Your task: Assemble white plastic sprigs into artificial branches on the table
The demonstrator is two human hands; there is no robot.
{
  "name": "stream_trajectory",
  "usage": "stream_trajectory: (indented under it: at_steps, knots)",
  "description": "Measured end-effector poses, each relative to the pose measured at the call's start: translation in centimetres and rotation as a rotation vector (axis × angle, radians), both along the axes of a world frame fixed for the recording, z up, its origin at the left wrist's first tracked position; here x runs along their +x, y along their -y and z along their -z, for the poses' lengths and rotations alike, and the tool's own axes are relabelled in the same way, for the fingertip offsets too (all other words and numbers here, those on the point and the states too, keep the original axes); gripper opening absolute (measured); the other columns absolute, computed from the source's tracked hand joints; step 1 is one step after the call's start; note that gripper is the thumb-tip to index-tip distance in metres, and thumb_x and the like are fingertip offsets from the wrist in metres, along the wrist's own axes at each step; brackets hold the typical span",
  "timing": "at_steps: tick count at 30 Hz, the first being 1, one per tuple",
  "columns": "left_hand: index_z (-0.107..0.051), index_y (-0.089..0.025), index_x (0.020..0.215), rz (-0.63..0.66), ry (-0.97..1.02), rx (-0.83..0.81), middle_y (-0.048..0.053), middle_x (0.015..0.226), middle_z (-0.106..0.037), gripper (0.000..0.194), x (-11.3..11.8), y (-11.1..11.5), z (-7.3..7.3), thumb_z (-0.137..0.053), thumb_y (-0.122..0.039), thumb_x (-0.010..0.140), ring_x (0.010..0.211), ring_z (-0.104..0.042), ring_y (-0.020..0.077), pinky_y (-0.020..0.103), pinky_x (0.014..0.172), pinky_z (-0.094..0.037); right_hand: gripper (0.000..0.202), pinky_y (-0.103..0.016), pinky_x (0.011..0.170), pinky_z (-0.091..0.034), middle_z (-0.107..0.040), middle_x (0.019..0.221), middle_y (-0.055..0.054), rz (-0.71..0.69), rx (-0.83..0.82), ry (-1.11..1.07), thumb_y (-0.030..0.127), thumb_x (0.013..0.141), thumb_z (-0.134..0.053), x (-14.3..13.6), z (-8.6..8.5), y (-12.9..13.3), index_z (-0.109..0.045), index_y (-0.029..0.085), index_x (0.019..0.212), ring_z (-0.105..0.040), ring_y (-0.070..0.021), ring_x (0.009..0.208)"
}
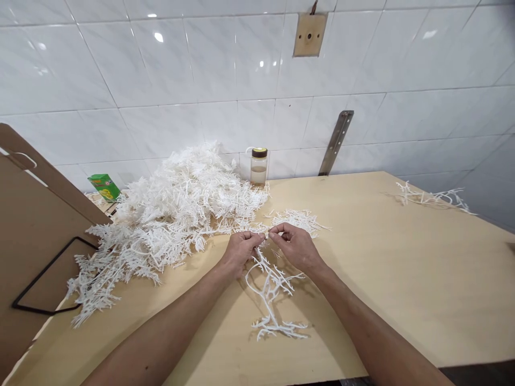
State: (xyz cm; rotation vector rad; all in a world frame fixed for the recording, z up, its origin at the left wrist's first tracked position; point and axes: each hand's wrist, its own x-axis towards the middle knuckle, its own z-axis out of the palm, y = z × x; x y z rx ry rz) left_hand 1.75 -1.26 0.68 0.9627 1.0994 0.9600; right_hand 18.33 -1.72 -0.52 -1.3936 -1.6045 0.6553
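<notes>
In the middle of the table, my left hand (242, 247) pinches the upper end of a white plastic branch (269, 292), whose forked twigs trail down toward me. Close beside it, my right hand (295, 245) has thumb and forefinger pressed together on a small white tip of the branch. The two hands' fingertips nearly touch. Just behind the right hand lies a small heap of white sprigs (300, 219), partly covered by that hand. To the left rises a large pile of white feathery sprigs (189, 198).
A bottle (258, 167) with a dark lid stands by the tiled wall, and a green box (104, 186) is behind the pile. A brown cardboard panel (44, 225) leans at left. Another white branch (434, 197) lies at far right on the wooden table (422, 279).
</notes>
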Motion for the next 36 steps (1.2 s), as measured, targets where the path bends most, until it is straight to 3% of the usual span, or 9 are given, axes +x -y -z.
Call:
stream_trajectory:
  at_steps: [5,8,12,16,23,28,32,36]
  knots:
    - [-0.059,-0.014,0.065,-0.022,0.024,-0.011,-0.002,0.051,-0.053,0.037,0.0,-0.1,-0.1,-0.082,-0.042,0.058,0.042,-0.047,0.0085,0.022,0.044,-0.035,0.022,-0.029,0.065,-0.048,-0.069,0.077,-0.004,-0.056,-0.023,-0.099,0.039,0.08,-0.063,-0.2,0.4,-0.3,-0.066,0.018,0.082,-0.061,-0.0162,0.068]
    - [-0.06,-0.013,0.066,-0.015,0.04,-0.004,-0.003,0.051,-0.052,0.036,-0.1,-0.1,-0.1,-0.082,-0.042,0.058,0.042,-0.045,0.0074,0.021,0.043,-0.033,0.025,-0.027,0.06,-0.048,-0.069,0.077,-0.004,-0.056,-0.061,-0.177,0.042,0.079,-0.064,-0.3,0.4,-0.2,-0.065,0.018,0.084,-0.061,-0.0155,0.066]
    - [-0.061,-0.013,0.067,-0.008,0.039,0.005,-0.004,0.05,-0.049,0.034,-0.2,0.0,-0.3,-0.081,-0.039,0.059,0.04,-0.041,0.0057,0.02,0.042,-0.031,0.029,-0.023,0.044,-0.04,-0.066,0.075,-0.001,-0.114,-0.138,-0.24,0.047,0.08,-0.063,-0.3,0.3,0.1,-0.066,0.019,0.086,-0.051,-0.0105,0.051]
    - [-0.061,-0.014,0.071,-0.029,0.043,0.008,-0.004,0.052,-0.051,0.035,-0.2,0.1,-0.5,-0.081,-0.04,0.06,0.042,-0.044,0.0071,0.021,0.043,-0.034,0.033,-0.023,0.039,-0.034,-0.056,0.059,0.003,-0.131,-0.209,-0.283,0.051,0.079,-0.063,-0.4,0.2,0.2,-0.063,0.019,0.079,-0.041,-0.0086,0.042]
    - [-0.061,-0.014,0.072,-0.028,0.01,0.019,-0.004,0.05,-0.05,0.035,0.0,0.2,-0.4,-0.08,-0.041,0.06,0.041,-0.044,0.0078,0.021,0.044,-0.036,0.025,-0.028,0.061,-0.046,-0.069,0.077,-0.003,-0.073,-0.065,-0.093,0.042,0.081,-0.061,-0.6,0.1,0.1,-0.068,0.018,0.082,-0.06,-0.016,0.065]
    - [-0.06,-0.015,0.068,-0.054,-0.034,0.041,-0.004,0.049,-0.05,0.034,0.2,0.4,-0.3,-0.079,-0.042,0.062,0.041,-0.044,0.0083,0.023,0.045,-0.037,0.02,-0.029,0.062,-0.045,-0.067,0.073,-0.002,0.049,0.062,0.067,0.036,0.084,-0.056,-0.8,0.4,0.2,-0.065,0.019,0.079,-0.059,-0.0163,0.064]
    - [-0.06,-0.014,0.064,-0.055,-0.094,0.089,-0.002,0.051,-0.052,0.032,0.4,0.5,0.0,-0.078,-0.04,0.062,0.044,-0.047,0.0089,0.023,0.046,-0.037,0.014,-0.029,0.064,-0.044,-0.063,0.076,-0.003,0.061,0.238,0.247,0.026,0.085,-0.051,-0.9,0.7,0.1,-0.059,0.02,0.075,-0.055,-0.0154,0.065]
    - [-0.059,-0.014,0.06,-0.048,-0.12,0.124,-0.002,0.05,-0.052,0.033,0.6,0.6,-0.1,-0.079,-0.04,0.062,0.043,-0.044,0.0079,0.022,0.045,-0.035,0.014,-0.031,0.065,-0.042,-0.058,0.075,-0.006,0.241,0.309,0.38,0.018,0.083,-0.046,0.3,0.8,-0.6,-0.053,0.019,0.07,-0.052,-0.0173,0.067]
